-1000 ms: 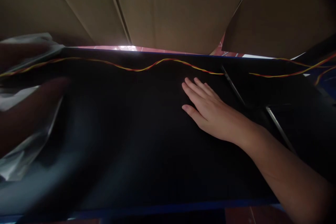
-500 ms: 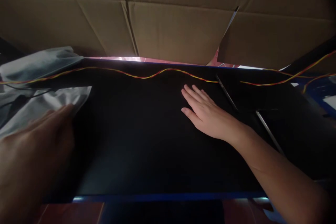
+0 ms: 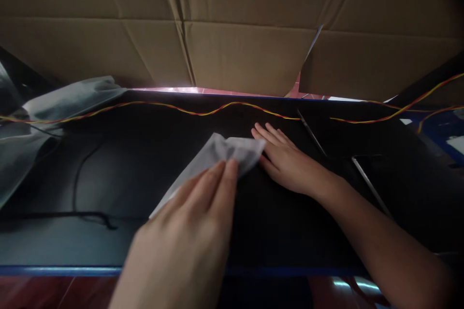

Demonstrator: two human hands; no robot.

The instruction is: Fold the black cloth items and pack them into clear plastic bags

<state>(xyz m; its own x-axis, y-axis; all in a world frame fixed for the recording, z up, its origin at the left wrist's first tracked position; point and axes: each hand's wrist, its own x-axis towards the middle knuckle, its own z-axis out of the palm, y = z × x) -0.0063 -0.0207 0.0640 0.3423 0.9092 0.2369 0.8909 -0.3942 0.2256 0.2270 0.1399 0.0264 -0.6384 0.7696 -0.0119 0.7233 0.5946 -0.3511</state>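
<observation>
My left hand (image 3: 186, 231) is closed on a whitish, see-through plastic bag (image 3: 206, 154), held over the middle of the black tabletop (image 3: 275, 236). The bag's far corner reaches the fingers of my right hand (image 3: 284, 159) and covers part of them. Palm down, my right hand lies flat on the tabletop with its fingers stretched out. Whether anything is inside the bag cannot be made out.
More see-through bags (image 3: 72, 99) lie at the left, beside a thin black cord (image 3: 76, 178). A red-and-yellow twisted wire (image 3: 155, 105) crosses the table's back. Two dark flat panels (image 3: 402, 178) rest at the right. Cardboard (image 3: 242, 53) stands behind.
My left hand has moved right from the left side, bringing the plastic bag to my right hand. The black cord at the left now shows. My right hand stays in place.
</observation>
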